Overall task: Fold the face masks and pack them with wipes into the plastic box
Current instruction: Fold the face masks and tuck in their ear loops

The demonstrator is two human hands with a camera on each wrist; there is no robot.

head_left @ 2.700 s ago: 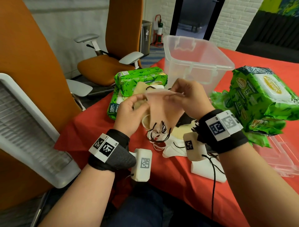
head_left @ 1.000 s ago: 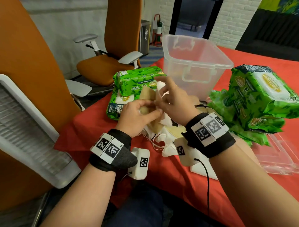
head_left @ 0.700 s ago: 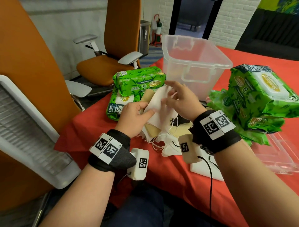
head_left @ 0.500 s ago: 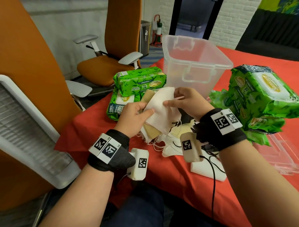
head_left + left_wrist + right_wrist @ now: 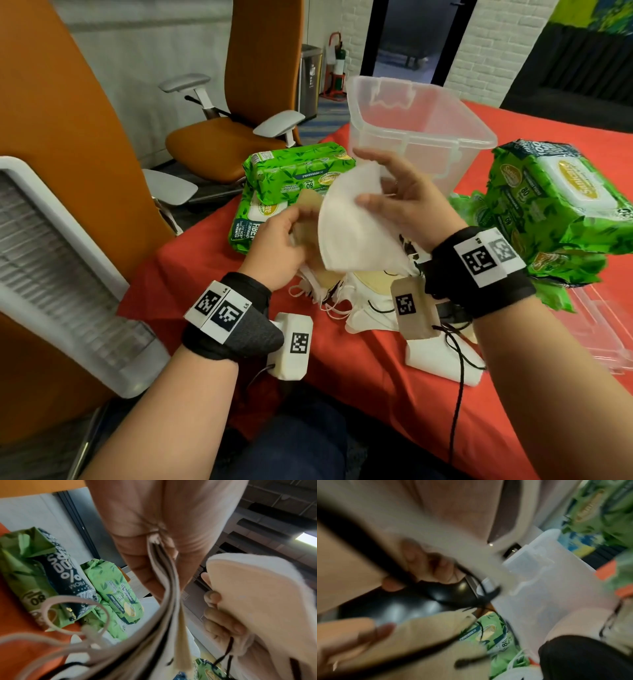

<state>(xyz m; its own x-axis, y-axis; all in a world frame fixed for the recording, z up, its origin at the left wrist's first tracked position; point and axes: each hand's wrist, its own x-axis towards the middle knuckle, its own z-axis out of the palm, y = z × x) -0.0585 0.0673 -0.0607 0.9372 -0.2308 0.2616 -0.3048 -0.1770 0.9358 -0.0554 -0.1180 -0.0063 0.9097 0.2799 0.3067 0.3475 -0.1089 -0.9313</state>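
Observation:
My left hand pinches a stack of folded masks, tan and white; in the left wrist view its thumb and fingers clamp the stack's edges, ear loops dangling. My right hand pinches a white face mask, thumb on its front, and holds it against that stack. The clear plastic box stands just behind both hands. More masks lie heaped on the red table under my hands. Green wipes packs sit at the left and at the right. The right wrist view is blurred.
A clear lid lies at the table's right edge. A white folded piece rests near the front edge under my right wrist. Orange office chairs stand left of the table. The red table ends close to my lap.
A tan mask with black loops, folded earlier, joined the left hand's stack. My right hand then took a white mask and has lifted it higher, spread against the stack.

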